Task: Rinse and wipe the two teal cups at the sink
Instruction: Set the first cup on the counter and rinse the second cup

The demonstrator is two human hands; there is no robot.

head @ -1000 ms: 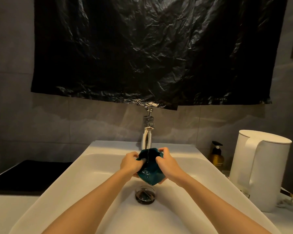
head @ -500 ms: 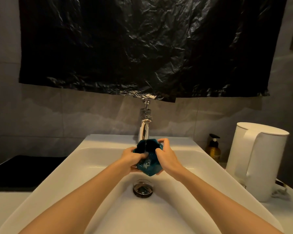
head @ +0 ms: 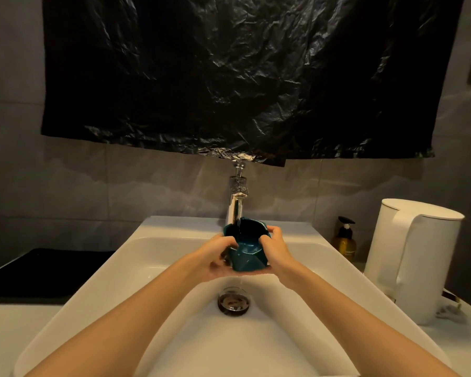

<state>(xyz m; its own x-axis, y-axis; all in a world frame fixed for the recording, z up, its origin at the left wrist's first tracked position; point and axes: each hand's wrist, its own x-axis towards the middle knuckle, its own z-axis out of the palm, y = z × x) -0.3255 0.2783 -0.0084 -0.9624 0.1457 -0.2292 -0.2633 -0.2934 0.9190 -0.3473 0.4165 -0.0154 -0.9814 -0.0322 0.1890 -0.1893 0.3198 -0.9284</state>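
One faceted teal cup (head: 246, 254) is held upright over the white sink (head: 158, 270), right under the chrome tap (head: 236, 202). A thin stream of water runs from the tap into the cup's dark mouth. My left hand (head: 216, 258) cups its left side and base. My right hand (head: 273, 247) grips its right side, fingers at the rim. A little water drips from below the cup toward the drain (head: 234, 300). Only one teal cup is in view.
A white electric kettle (head: 413, 259) stands on the counter to the right of the sink, with an amber pump bottle (head: 345, 239) behind it. A black surface (head: 38, 270) lies to the left. Black plastic sheeting (head: 242, 77) hangs on the wall above the tap.
The cup has been turned from tilted, with its side toward me, to upright with its mouth under the stream. My left hand slid from the rim down under the cup.
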